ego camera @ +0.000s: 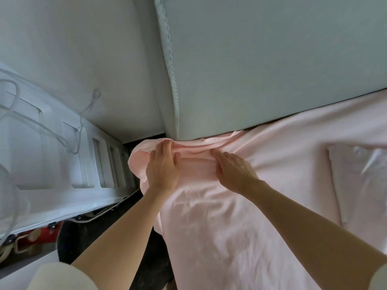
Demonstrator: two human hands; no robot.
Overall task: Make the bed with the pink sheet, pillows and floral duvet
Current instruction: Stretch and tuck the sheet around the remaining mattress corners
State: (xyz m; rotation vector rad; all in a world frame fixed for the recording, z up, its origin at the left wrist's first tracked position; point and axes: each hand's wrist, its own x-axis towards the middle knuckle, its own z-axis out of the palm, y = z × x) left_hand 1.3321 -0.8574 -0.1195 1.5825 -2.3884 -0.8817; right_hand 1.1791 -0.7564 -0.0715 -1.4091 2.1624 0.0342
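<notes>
A pink sheet (219, 216) covers the mattress, bunched in folds at the top corner below the pale grey-green headboard (261, 65). My left hand (163, 166) lies flat on the corner of the sheet, fingers straight and pointing at the headboard. My right hand (234, 168) presses on the folds a little to the right, fingertips tucked into the fabric. A pink pillow (362, 181) lies on the sheet at the right. No floral duvet is in view.
A white plastic crate or rack (62, 155) with loose white cords stands left of the bed, close to the corner. A narrow dark gap (134, 147) runs between it and the mattress. A white wall (73, 49) rises behind. Red items (35, 237) lie on the floor at lower left.
</notes>
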